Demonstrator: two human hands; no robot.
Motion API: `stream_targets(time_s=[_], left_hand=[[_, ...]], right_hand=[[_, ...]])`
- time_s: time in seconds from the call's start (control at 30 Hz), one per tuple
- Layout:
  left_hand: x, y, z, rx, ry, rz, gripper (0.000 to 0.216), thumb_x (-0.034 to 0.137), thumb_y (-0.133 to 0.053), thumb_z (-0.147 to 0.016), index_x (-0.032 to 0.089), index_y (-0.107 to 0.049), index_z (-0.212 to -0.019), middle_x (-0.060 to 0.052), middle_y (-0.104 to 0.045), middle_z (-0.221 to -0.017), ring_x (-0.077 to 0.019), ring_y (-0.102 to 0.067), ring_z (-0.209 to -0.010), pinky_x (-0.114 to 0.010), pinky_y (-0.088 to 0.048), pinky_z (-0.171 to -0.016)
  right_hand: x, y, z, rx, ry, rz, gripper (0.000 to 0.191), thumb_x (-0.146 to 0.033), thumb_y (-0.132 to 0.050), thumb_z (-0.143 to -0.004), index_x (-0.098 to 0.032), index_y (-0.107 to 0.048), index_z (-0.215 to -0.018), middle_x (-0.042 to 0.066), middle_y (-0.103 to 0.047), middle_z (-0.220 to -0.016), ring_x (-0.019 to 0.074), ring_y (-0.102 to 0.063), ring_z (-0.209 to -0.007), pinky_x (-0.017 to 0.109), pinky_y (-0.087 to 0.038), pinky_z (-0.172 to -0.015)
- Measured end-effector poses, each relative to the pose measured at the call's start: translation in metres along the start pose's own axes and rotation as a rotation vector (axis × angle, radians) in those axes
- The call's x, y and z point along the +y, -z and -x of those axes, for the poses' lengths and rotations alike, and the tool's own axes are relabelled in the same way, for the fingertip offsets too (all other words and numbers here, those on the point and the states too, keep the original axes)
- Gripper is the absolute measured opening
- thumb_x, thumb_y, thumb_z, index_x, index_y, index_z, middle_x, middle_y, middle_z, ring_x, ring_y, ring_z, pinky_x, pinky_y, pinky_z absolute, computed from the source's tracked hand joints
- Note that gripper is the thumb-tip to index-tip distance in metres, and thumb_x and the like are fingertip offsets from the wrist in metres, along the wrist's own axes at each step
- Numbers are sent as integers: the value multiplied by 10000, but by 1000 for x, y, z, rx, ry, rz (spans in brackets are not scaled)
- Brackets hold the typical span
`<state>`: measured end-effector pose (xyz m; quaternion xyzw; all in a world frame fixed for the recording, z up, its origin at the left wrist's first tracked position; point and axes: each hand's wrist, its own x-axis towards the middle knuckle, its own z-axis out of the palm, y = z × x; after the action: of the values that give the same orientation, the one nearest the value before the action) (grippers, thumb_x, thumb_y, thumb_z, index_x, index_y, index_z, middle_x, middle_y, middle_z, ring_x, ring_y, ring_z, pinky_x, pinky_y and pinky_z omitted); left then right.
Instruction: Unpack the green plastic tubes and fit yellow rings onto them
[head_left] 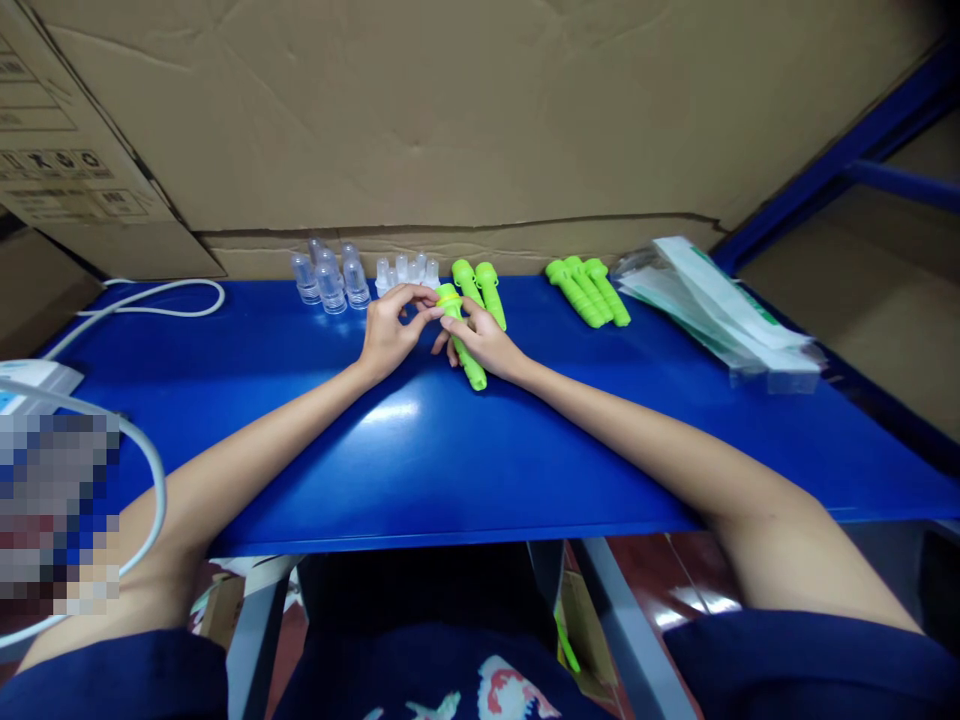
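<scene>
Left hand (pixel 391 332): thumb and fingertips pinched together at the upper end of the held green handle (pixel 470 366).
Right hand (pixel 486 342): partly closed, thumb and fingers gripping the handle's body.
Held green handle: tilted, above the middle of the blue table (pixel 450 480).
Two green handles (pixel 489 290): lying just behind the right hand.
Three green handles (pixel 589 292): side by side, farther right.
Clear cups (pixel 330 288): grouped upright, left rear; smaller clear pieces (pixel 403 268) beside them.
Plastic packets (pixel 720 310): right, overlapping; contents unclear.
</scene>
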<state>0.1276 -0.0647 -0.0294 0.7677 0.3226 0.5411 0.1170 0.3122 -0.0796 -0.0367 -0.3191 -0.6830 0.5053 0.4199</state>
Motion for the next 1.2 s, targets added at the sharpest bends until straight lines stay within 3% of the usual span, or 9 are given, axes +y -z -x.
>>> stream_targets(time_s=[0.13,0.27,0.43,0.6,0.8,1.2], left_hand=[[0,1,-1,-14,-7,17,72,244,-745,-924,186,-748,-966,-32,-793,-981,-139,-699,-796,-265,-509,-714],[-1,1,-1,-18,-15,30,74,251,-741,-927,188,-738,-967,-32,-783,-978,-139,-695,-807,-263,-499,-703],[-2,-4,0,-13,-37,58,148,263,-740,-927,195,-679,-1043,-46,-764,-1034,-155,-723,-919,-273,-530,-789],[-4,-5,0,-43,12,45,163,287,-711,-943,203,-646,-1066,-58,-761,-1063,-171,-727,-980,-292,-538,-833],[-2,-2,-1,-12,-3,25,126,311,-724,-948,204,-683,-1003,-43,-764,-1006,-164,-716,-922,-292,-527,-802],[-1,-2,-1,-66,26,46,117,274,-741,-932,198,-696,-1010,-28,-789,-974,-147,-724,-827,-276,-511,-747]], right_hand=[[-1,0,-1,5,-18,-1,431,-558,-648,-951,-230,-412,-1101,-10,-735,-721,125,-603,-428,242,-459,-394],[-2,0,-1,14,-40,24,534,-542,-767,-857,-229,-409,-1100,-30,-717,-711,117,-592,-430,235,-460,-391],[-2,-1,1,91,-8,4,663,-516,-762,-886,-280,-279,-1273,-68,-703,-737,142,-595,-430,262,-482,-399],[-5,-2,2,86,-63,28,507,-618,-622,-977,-265,-351,-1220,-4,-698,-776,159,-605,-473,301,-517,-442],[-8,-1,0,82,-50,58,390,-498,-623,-978,-212,-473,-1196,24,-719,-745,197,-696,-640,301,-568,-542],[-7,-2,1,82,-44,66,340,-450,-656,-925,-232,-451,-1087,-20,-700,-692,136,-586,-480,273,-480,-438]])
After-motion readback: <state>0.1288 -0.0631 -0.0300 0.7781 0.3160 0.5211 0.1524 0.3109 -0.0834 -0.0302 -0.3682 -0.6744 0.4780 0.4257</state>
